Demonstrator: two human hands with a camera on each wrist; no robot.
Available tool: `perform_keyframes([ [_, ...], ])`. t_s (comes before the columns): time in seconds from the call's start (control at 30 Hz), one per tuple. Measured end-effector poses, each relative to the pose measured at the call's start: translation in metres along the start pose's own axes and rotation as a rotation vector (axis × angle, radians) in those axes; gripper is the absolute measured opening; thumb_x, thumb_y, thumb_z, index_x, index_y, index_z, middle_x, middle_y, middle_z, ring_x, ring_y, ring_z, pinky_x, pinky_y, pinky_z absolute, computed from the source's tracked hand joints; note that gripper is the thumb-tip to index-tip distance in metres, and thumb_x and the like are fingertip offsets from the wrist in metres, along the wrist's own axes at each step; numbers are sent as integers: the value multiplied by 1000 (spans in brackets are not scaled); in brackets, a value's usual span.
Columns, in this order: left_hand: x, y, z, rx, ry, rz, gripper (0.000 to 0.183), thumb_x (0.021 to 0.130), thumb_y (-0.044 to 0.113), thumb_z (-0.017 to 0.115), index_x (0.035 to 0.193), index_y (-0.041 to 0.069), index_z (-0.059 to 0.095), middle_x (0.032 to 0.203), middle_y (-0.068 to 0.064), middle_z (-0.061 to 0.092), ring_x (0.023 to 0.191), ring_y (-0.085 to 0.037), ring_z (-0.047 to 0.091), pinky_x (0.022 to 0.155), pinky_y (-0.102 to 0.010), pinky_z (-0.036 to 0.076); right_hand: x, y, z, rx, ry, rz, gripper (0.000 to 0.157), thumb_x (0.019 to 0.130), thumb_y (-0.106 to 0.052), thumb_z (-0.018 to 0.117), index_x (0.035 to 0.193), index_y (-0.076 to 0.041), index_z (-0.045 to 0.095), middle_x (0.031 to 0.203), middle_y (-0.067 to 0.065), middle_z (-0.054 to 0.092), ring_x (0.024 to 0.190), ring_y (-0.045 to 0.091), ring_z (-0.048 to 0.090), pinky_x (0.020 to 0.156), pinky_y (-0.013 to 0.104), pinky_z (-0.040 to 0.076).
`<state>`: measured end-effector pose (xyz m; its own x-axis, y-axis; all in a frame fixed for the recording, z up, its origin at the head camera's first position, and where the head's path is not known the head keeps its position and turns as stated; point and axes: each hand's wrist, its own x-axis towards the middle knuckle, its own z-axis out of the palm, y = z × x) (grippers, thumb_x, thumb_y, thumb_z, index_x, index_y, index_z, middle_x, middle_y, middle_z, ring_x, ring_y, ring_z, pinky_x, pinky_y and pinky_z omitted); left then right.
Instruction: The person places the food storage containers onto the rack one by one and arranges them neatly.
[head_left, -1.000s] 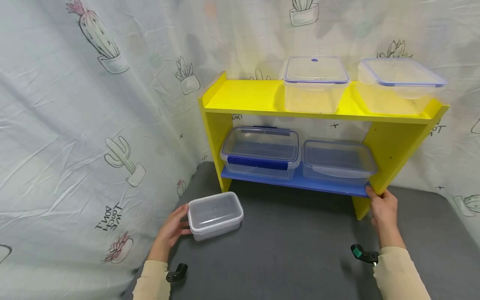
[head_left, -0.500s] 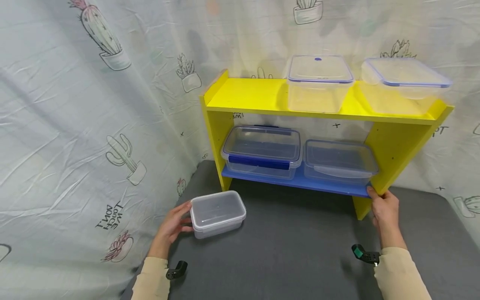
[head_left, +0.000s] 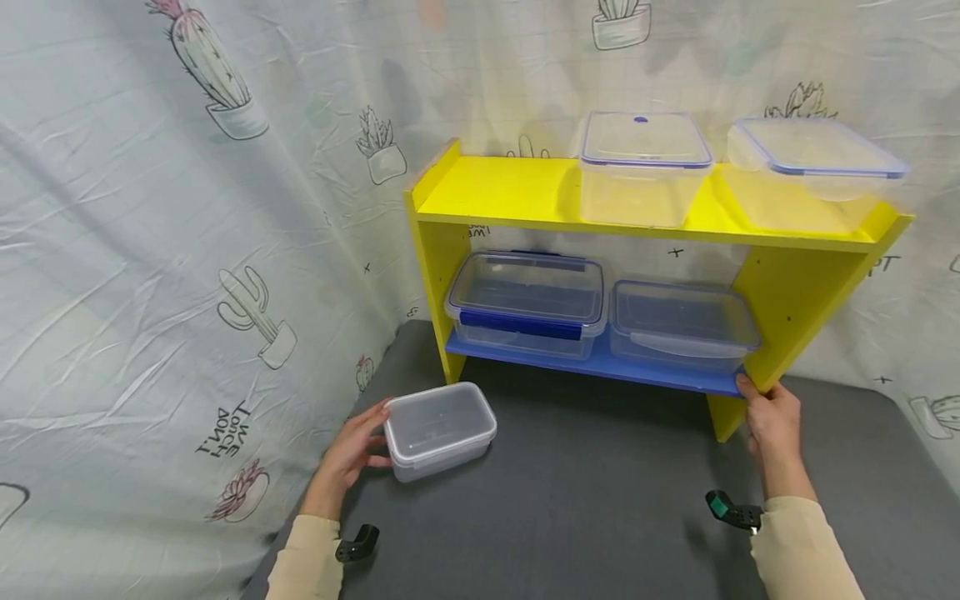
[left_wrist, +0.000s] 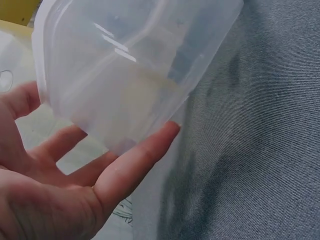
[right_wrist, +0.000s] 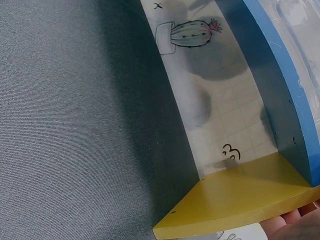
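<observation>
A small clear food container with a whitish lid [head_left: 441, 425] is at the left, in front of the shelf unit. My left hand [head_left: 351, 454] grips its left end. In the left wrist view, the fingers [left_wrist: 135, 162] press against the container's wall [left_wrist: 125, 75]. At the right, my right hand [head_left: 772, 425] holds the yellow side panel [head_left: 795, 308], with the thumb at the front corner of the blue shelf board [head_left: 600, 362]. In the right wrist view, only a few fingers [right_wrist: 295, 220] show past the yellow panel's edge; the rest of that hand is out of view.
Two clear lidded containers stand on the yellow top board [head_left: 498, 187]. On the blue board sit a blue-clipped container [head_left: 525, 292] and a plainer container [head_left: 682, 325]. A grey tabletop [head_left: 585, 500] lies below. Cactus-print curtain [head_left: 300, 208] hangs behind and to the left.
</observation>
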<state>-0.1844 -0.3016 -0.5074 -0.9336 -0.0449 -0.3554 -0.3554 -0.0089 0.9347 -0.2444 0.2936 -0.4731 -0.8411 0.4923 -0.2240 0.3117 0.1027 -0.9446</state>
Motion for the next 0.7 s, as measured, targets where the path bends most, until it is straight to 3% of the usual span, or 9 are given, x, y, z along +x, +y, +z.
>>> perform_keyframes([
  [0.1, -2, 1, -1, -9, -66, -7, 58, 100, 37, 50, 152, 16, 33, 154, -16, 32, 107, -29, 57, 71, -50, 57, 0, 1, 1, 9, -2, 5, 59, 97, -41, 54, 145, -8, 43, 100, -15, 46, 99, 15, 41, 101, 39, 32],
  [0.2, -4, 1, -1, -14, -81, -5, 58, 100, 33, 47, 152, 12, 32, 151, -19, 33, 105, -29, 57, 70, -50, 57, 0, 1, 1, 12, -5, 11, 60, 97, -41, 54, 146, -9, 42, 100, -13, 46, 98, 16, 40, 95, 37, 33],
  [0.3, -6, 0, 1, -31, -42, -3, 56, 99, 30, 48, 150, 8, 36, 149, -17, 36, 107, -30, 56, 68, -50, 57, 0, 1, 1, 11, -9, 21, 61, 97, -42, 53, 146, -8, 41, 100, -11, 45, 98, 18, 39, 91, 36, 32],
  [0.5, -9, -3, 7, -45, 19, 18, 53, 100, 28, 48, 148, 6, 39, 150, -15, 38, 121, -37, 50, 66, -52, 57, 0, 1, 2, 14, -16, 33, 62, 97, -43, 53, 147, -9, 40, 103, -12, 46, 107, 22, 40, 106, 44, 31],
  [0.7, -12, -1, 15, -103, 58, 45, 50, 99, 25, 50, 144, 3, 43, 135, -11, 47, 112, -34, 56, 63, -55, 56, -1, 1, 1, -3, -6, 27, 61, 97, -43, 53, 146, -10, 42, 102, -12, 45, 103, 21, 39, 99, 41, 32],
])
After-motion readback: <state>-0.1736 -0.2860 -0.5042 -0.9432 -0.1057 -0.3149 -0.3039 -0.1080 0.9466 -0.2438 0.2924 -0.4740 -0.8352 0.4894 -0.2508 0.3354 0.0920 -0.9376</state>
